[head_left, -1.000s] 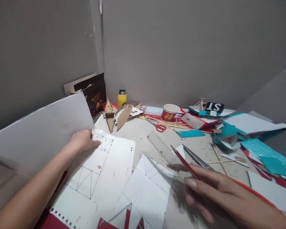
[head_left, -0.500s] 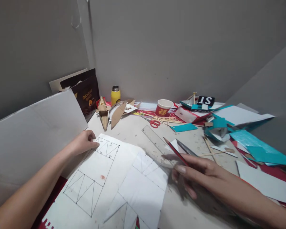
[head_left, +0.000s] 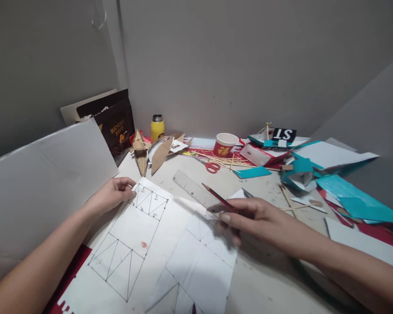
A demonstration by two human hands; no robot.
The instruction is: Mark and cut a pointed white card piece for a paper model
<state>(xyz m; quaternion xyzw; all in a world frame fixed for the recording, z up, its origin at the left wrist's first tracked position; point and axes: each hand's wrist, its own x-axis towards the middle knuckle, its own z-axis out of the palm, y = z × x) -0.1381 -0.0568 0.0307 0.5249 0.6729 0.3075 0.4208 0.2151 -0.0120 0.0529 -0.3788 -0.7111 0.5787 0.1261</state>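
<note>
White drawn-on sheet (head_left: 126,224), left fingers (head_left: 127,195) curled at its upper corner, grip unclear, red pencil (head_left: 217,196) pinched by the right fingers (head_left: 249,206), clear ruler (head_left: 190,185) jutting beyond them

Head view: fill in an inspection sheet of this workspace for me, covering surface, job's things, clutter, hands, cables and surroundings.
Surface: pale tabletop, speckled with marks.
Job's things: line-drawn sheet; second sheet overlapping it; pencil; clear ruler.
Clutter: red scissors, cup, yellow bottle toward the back; teal pieces.
Hands: left hand at the line-drawn sheet's left edge; right hand holding the pencil, grip on ruler unclear.
Cables: thin wall loop, nature unclear.
Surroundings: grey walls; dark box and white panel at left.
</note>
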